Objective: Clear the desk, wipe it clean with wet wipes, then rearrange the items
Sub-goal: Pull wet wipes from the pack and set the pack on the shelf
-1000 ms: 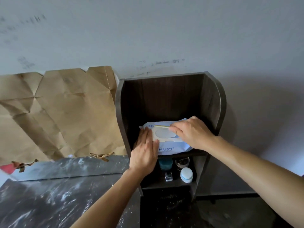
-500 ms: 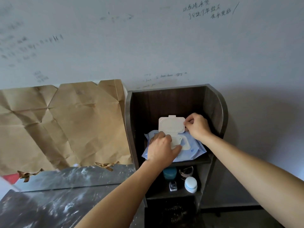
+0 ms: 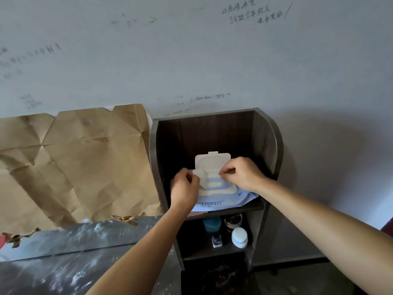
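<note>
Left hand (image 3: 184, 189) pinched shut on a seal sticker (image 3: 200, 177), peeled up at the 9 o'clock edge of the dispenser opening. Right hand (image 3: 242, 177), at 3 o'clock of the opening, fingers curled narrow and pressing the frame; cannot tell whether it grips anything. Flip lid (image 3: 212, 162) stands open at 12 o'clock. The wet wipes pack (image 3: 225, 201) lies flat on the upper board of the dark wooden shelf (image 3: 274, 150), front corner overhanging the edge slightly. Risks, as judged: the pack is soft, so a hard pull on the sticker could drag it forward off the board onto the jars (image 3: 231, 231) at 6 o'clock below; the sticker may tear partway. The desk (image 3: 63, 262), at 8 o'clock, looks dusty and unwiped.
</note>
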A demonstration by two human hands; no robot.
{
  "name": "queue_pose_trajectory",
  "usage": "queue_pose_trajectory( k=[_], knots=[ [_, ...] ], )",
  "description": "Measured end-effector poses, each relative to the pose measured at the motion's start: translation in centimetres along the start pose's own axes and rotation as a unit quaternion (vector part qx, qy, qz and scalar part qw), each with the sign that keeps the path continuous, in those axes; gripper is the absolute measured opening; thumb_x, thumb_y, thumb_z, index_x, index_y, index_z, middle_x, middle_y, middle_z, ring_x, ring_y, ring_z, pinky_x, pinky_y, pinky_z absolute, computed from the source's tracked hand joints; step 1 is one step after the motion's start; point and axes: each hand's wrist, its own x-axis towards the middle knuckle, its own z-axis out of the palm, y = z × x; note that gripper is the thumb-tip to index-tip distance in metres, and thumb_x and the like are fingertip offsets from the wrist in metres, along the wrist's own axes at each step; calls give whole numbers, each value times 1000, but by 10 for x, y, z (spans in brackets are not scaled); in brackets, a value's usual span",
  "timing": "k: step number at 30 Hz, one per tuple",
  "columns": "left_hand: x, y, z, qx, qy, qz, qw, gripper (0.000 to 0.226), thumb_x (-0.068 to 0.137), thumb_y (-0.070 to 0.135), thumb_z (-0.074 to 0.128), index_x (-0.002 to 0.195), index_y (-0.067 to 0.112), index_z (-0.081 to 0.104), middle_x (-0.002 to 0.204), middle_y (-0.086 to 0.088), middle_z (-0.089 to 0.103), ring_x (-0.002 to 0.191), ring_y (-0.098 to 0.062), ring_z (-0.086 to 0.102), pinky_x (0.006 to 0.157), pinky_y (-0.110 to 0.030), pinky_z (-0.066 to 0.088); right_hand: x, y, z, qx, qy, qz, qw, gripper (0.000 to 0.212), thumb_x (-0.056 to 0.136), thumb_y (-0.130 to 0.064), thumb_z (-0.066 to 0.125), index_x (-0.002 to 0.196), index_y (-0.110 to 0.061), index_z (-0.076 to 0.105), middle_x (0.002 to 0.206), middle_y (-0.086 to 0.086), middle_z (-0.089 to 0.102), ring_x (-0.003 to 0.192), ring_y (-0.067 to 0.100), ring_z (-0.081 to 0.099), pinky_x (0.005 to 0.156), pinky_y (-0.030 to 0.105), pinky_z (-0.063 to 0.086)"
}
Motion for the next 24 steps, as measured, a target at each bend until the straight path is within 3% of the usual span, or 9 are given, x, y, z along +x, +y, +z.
queue_pose_trajectory(
  k=[3, 10, 15, 18, 24],
  knots=[
    [-2, -9, -2, -20, 0, 10, 1000, 15, 93, 19, 50, 83, 7, 52, 68, -2, 52, 59, -15, 48, 51, -26, 36, 0, -14, 2, -113, -93, -35, 989, 12, 80, -30, 69, 90, -28, 75, 91, -14, 68, 85, 5, 60, 75, 28, 51],
    [-8, -21, 0, -33, 9, 36, 999, 14, 93, 19, 51, 85, 8, 53, 71, -2, 55, 60, -11, 48, 53, -23, 36, 9, -27, 7, -212, -129, -84, 965, 11, 82, -20, 63, 84, -22, 73, 88, -7, 70, 78, 12, 61, 70, 34, 55],
    [-7, -25, 2, -34, 16, 42, 998, 14, 93, 18, 51, 82, 8, 51, 73, -6, 56, 60, -12, 47, 52, -18, 34, 13, -31, 4, -212, -160, -76, 961, 8, 80, -18, 61, 77, -21, 68, 81, -6, 67, 75, 13, 61, 65, 31, 54],
    [-6, -28, 4, -33, 21, 49, 998, 14, 93, 17, 51, 82, 8, 51, 75, -9, 56, 63, -15, 48, 55, -22, 35, 12, -31, 5, -216, -140, -81, 963, 10, 82, -19, 64, 88, -20, 72, 88, -7, 68, 78, 10, 61, 70, 30, 54],
    [-6, -30, 6, -29, 29, 55, 998, 14, 93, 17, 51, 83, 7, 52, 79, -10, 57, 69, -23, 53, 62, -35, 42, 9, -29, 7, -246, -156, -95, 952, 15, 84, -19, 54, 81, -20, 68, 84, -6, 66, 76, 14, 58, 66, 34, 51]
  ],
)
